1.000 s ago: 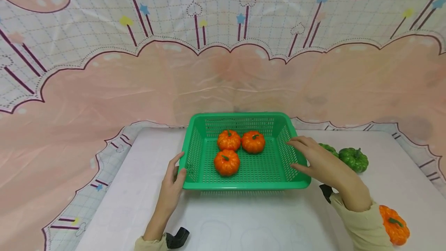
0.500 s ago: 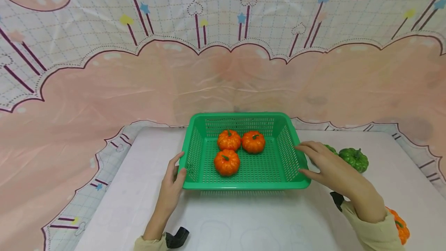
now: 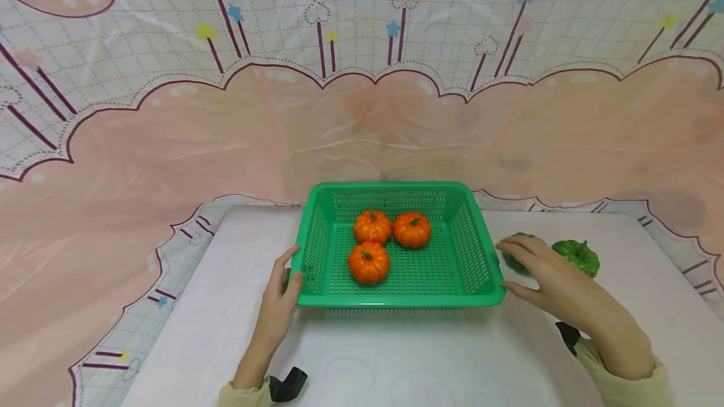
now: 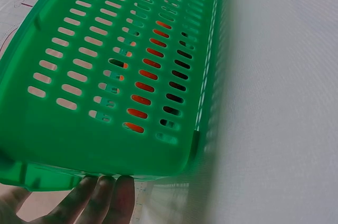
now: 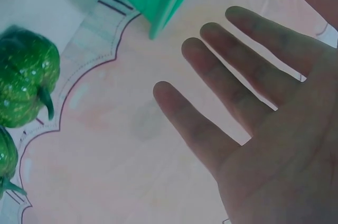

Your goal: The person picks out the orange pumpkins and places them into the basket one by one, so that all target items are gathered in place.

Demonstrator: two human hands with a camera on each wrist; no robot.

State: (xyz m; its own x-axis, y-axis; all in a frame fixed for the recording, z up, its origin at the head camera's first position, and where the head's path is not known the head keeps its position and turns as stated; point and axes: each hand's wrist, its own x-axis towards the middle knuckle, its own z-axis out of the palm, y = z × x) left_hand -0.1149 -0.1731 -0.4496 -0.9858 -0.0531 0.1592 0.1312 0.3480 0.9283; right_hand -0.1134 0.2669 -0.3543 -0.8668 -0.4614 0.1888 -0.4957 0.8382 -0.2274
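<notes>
In the head view a green plastic basket with slotted walls stands on the white table, three small orange pumpkins grouped inside. My left hand rests along its left side, thumb and fingertips at the rim; in the left wrist view the fingers lie against the basket's outer wall. My right hand hovers just outside the right rim, fingers spread and holding nothing. The right wrist view shows its palm and straight fingers, with a corner of the basket above. Two green pumpkins sit behind it, partly covered.
A white table spreads in front of the basket and to both sides. Behind it hangs a patterned pink and white cloth. Black wrist devices sit at both sleeves.
My right hand has moved right, from over the basket's right wall to outside it. Its sleeve now covers the orange pumpkin at the lower right. The left hand and basket stay put.
</notes>
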